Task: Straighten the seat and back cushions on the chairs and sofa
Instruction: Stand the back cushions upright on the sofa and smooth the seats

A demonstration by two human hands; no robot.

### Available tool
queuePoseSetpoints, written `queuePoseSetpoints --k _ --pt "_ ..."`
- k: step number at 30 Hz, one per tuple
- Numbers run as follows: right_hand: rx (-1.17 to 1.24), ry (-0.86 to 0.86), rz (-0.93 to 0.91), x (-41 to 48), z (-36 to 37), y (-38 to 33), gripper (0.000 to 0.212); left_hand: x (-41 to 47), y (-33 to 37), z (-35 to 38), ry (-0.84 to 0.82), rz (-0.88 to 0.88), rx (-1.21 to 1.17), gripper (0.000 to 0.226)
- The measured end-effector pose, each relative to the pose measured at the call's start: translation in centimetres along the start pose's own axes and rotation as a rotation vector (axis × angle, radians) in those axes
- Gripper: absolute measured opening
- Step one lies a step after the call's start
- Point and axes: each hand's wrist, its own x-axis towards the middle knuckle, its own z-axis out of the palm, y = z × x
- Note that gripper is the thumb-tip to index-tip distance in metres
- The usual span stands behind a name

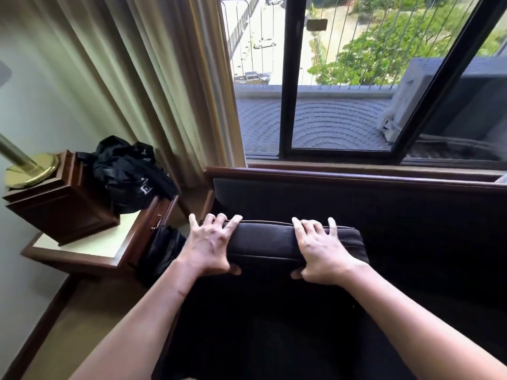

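A dark cushion point(267, 242) stands on edge over the seat of the dark sofa point(384, 215), in front of its backrest. My left hand point(211, 245) grips the cushion's left end, fingers spread over the top edge and thumb underneath. My right hand point(321, 253) grips the same edge farther right, in the same way. The sofa has a dark wooden top rail point(343, 178) below the window. The lower part of the cushion and the seat are lost in shadow.
A wooden side table point(90, 248) stands left of the sofa, carrying a brass lamp base point(30, 171) on a wooden box point(63, 212) and a black bag point(129, 174). Beige curtains point(153, 78) hang behind. A window point(343, 78) runs along the back.
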Motion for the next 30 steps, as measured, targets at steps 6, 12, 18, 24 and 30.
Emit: queuePoseSetpoints --k 6,12,18,24,30 --pt "-0.009 0.152 -0.027 4.7 0.8 -6.9 0.137 -0.8 -5.5 2.7 0.097 -0.042 -0.629 0.137" --pt "0.022 0.311 -0.008 4.9 2.3 -6.1 0.104 -1.1 -5.7 6.7 0.165 -0.254 -1.052 0.129" --pt "0.097 0.385 -0.034 3.2 2.9 -2.6 0.087 -0.6 -1.5 7.7 0.062 -0.388 -1.188 0.096" --pt "0.228 0.477 -0.071 1.6 1.5 2.4 0.084 1.0 2.4 4.8 0.144 -0.369 -1.203 0.085" --pt "0.525 0.575 -0.015 -0.9 0.9 11.7 0.1 5.9 7.8 -4.0 0.263 -0.063 -1.031 0.092"
